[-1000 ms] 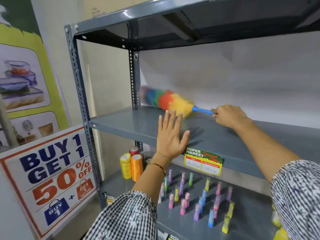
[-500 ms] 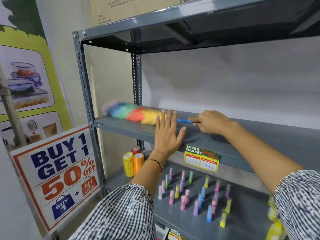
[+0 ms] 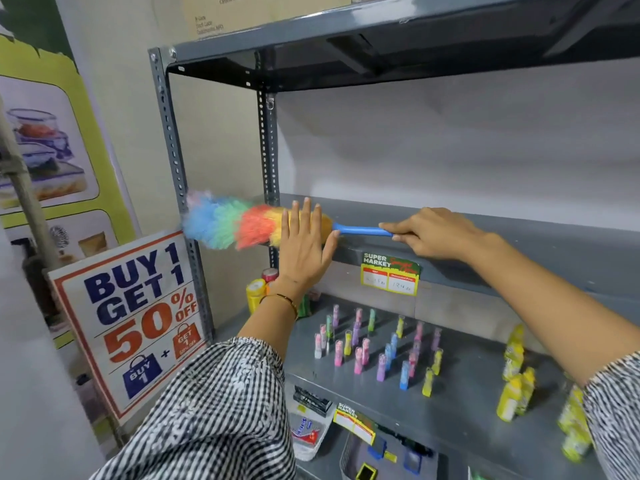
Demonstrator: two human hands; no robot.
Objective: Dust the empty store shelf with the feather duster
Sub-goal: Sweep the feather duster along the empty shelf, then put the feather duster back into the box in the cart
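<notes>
head view: the right hand [image 3: 429, 233] has its grip clamped on the blue handle of the feather duster [image 3: 249, 225], whose head runs out leftward from that grip along the front edge of the empty shelf [image 3: 540, 237] and past the corner post; the left hand [image 3: 303, 249] is flat and spread, holding nothing, just left of the grip. recommended: draw the head back toward the grip and deeper onto the shelf, in overlapping strokes under light pressure.
</notes>
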